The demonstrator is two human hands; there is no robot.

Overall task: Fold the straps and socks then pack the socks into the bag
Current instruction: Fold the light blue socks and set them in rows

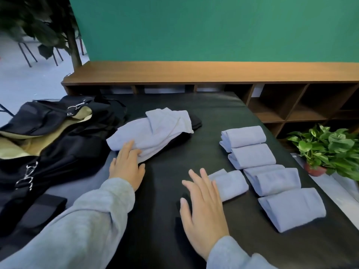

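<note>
**Unfolded pile could drag loose while the folded row sits close by**

The left hand (127,167) lies on the near end of a heap of pale blue unfolded knit socks (155,131), its fingers (134,150) curled into the cloth and gripping it. If that hand pulls, the whole heap will probably slide together, since the socks are tangled over a dark garment, and more than 1 may come away. The right hand (204,210) rests flat on the black padded worktop (223,111), fingers straight and spread, holding nothing; its fingertips touch the nearest small pale blue folded sock (229,184). A careless sweep there could knock that fold open or shove it into its neighbours.

Count: 5 folded pale blue socks lie in a row on the right side of the worktop; the heap's number cannot be told. 1 black fabric bag with a beige lining (44,121) lies open at the left edge, well apart from the folded row, with black straps carrying metal buckles (27,173) trailing below it, apparently not yet tidied. Nothing is packed yet.
</note>
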